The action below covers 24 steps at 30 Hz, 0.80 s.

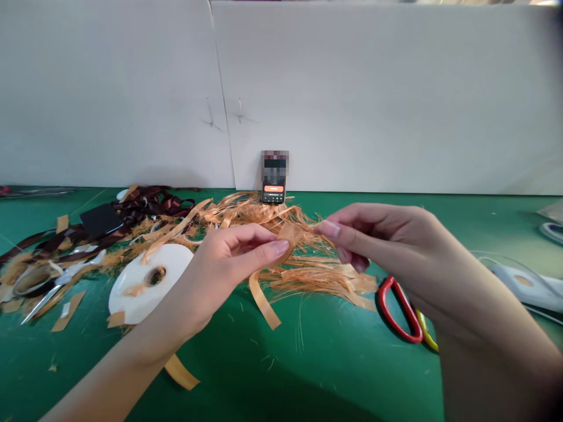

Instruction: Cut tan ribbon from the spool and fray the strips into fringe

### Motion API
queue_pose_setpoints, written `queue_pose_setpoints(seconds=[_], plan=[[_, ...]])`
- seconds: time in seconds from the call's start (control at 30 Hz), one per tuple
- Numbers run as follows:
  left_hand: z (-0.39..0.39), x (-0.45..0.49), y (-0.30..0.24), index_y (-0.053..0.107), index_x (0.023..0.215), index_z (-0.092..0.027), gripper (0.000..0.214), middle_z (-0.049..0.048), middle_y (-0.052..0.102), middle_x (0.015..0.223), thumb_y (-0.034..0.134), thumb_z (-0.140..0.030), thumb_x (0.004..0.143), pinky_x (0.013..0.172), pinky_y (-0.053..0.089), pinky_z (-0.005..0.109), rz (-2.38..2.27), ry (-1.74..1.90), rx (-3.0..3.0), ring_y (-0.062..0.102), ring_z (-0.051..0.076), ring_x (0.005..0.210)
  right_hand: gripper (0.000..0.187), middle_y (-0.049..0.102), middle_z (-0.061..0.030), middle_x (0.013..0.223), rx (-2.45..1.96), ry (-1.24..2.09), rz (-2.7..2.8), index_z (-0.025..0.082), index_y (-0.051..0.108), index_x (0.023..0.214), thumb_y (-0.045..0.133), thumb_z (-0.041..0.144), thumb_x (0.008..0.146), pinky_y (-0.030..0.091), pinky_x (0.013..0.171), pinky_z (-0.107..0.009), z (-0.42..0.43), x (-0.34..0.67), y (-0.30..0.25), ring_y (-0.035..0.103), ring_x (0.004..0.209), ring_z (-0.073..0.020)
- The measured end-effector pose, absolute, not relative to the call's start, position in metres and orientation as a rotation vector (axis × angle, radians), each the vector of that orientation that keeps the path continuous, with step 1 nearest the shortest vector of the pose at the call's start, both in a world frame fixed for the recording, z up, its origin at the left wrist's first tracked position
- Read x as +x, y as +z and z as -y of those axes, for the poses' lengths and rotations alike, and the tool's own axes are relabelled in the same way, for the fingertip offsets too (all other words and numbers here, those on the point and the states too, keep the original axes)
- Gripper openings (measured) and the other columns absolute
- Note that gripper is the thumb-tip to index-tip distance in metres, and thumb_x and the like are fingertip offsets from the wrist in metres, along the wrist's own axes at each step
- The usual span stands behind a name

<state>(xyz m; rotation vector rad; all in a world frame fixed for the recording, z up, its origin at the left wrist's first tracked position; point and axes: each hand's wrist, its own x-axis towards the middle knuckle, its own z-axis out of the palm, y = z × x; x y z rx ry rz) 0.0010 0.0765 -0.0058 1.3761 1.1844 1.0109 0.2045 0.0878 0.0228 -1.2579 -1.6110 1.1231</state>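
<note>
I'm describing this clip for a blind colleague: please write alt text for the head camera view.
The left hand and right hand pinch a frayed orange ribbon strip over a green work surface. Loose orange fibres, a white ribbon spool and a red scissor handle lie nearby.

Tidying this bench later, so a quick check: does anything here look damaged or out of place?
Yes: the orange ribbon between the left hand and right hand is frayed, and loose fibres lie heaped over the green mat, so it looks shredded rather than cleanly cut.
</note>
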Motion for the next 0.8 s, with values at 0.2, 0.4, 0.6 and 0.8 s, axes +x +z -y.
queue_pose_setpoints(seconds=[0.2, 0.4, 0.6, 0.8], plan=[[-0.077, 0.004, -0.011, 0.075, 0.076, -0.032, 0.009, -0.0057, 0.07, 0.075, 0.073, -0.041, 0.076, 0.069, 0.045, 0.019, -1.158, 1.031, 1.326, 0.061, 0.011, 0.078, 0.015, 0.074, -0.0007, 0.095, -0.966, 1.184, 1.359, 0.024, 0.068, 0.075, 0.066, 0.034, 0.085, 0.052, 0.087, -0.023, -0.087, 0.203, 0.022, 0.067, 0.096, -0.0148], [-0.078, 0.007, -0.015, 0.075, 0.076, -0.031, 0.011, -0.0049, 0.07, 0.077, 0.073, -0.041, 0.076, 0.074, 0.045, 0.021, -1.138, 0.992, 1.286, 0.061, 0.012, 0.081, 0.028, 0.073, 0.0034, 0.105, -0.677, 1.455, 1.21, 0.025, 0.066, 0.075, 0.048, 0.022, 0.096, 0.052, 0.084, -0.017, -0.091, 0.208, 0.024, 0.067, 0.095, -0.0092], [-0.082, 0.01, -0.019, 0.075, 0.075, -0.03, 0.014, -0.0049, 0.072, 0.082, 0.072, -0.043, 0.076, 0.079, 0.043, 0.022, -1.158, 0.98, 1.239, 0.061, 0.012, 0.087, 0.019, 0.069, 0.0015, 0.076, -0.902, 1.443, 1.219, 0.019, 0.064, 0.07, 0.056, 0.022, 0.087, 0.033, 0.039, -0.018, -0.086, 0.208, 0.032, 0.036, 0.038, -0.001], [-0.081, 0.009, -0.017, 0.076, 0.081, -0.032, 0.009, -0.0054, 0.073, 0.087, 0.073, -0.039, 0.077, 0.088, 0.043, 0.024, -1.167, 0.997, 1.139, 0.062, 0.013, 0.094, 0.024, 0.07, -0.0043, 0.081, -1.132, 1.29, 1.472, 0.016, 0.066, 0.082, 0.043, 0.016, 0.08, 0.033, 0.048, -0.025, -0.09, 0.206, 0.022, 0.039, 0.05, -0.0083]])
